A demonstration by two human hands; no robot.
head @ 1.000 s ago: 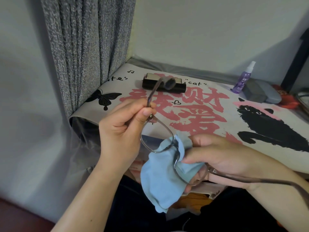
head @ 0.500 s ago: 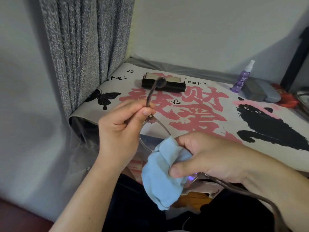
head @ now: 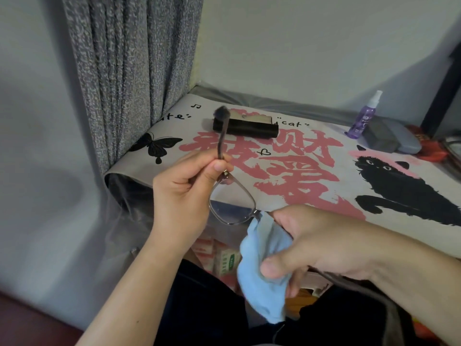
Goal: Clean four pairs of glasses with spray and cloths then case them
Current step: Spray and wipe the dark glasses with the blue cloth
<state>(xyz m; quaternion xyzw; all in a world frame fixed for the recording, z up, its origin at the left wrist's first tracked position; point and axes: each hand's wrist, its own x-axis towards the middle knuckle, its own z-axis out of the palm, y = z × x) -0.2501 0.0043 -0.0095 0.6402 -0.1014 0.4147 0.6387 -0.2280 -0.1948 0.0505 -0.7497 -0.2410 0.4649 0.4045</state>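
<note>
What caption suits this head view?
Left hand pinches glasses by the temple; right hand holds blue cloth over one lens.

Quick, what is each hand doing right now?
Left hand: pinches the glasses by one temple arm.
Right hand: grips the blue cloth around the other lens.

Left hand (head: 184, 193) pinches the glasses (head: 232, 203) by one arm; right hand (head: 316, 243) fingers (head: 272, 269) wrap a blue cloth (head: 262, 290) over the other lens.
</note>
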